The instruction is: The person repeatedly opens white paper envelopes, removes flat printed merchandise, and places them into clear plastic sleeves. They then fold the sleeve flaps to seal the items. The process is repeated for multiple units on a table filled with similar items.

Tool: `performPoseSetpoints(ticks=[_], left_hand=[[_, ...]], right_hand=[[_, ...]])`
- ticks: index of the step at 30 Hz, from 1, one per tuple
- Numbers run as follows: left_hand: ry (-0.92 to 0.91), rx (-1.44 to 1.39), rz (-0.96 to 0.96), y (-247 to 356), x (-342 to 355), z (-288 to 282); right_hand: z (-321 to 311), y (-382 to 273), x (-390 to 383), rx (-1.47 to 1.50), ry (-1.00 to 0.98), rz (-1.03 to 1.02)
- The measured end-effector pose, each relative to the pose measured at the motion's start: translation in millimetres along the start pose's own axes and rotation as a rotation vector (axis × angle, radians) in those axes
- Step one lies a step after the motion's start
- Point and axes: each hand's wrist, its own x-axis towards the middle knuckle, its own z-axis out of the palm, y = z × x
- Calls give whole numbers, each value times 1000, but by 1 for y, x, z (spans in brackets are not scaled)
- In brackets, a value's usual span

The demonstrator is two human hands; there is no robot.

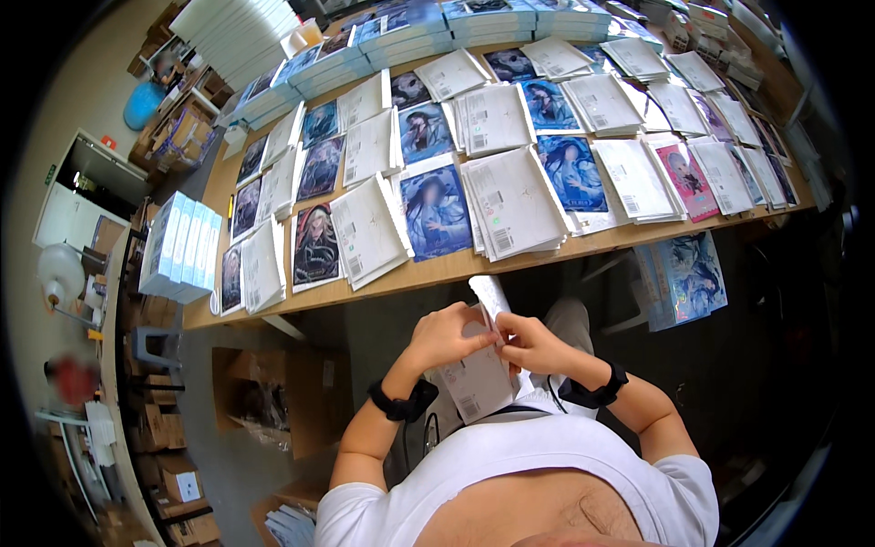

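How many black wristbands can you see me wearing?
2. One black looped wristband is around the wrist of your left hand; the second black looped wristband is around the wrist of your right hand.

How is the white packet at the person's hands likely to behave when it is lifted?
The white packet is probably light for its size, since it looks thin. It may bend somewhat, as its surface looks papery. Rolling seems unlikely, because its face is broad and flat.
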Motion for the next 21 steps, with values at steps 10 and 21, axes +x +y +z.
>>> performPoseSetpoints(ticks=[10, 21], left_hand=[[27, -69, -126, -8, 6, 10], [27, -55, -141, 11, 6, 8]], right_hand=[[-6, 2, 0, 49, 74, -6], [-1, -5, 0, -70, 66, 10]])
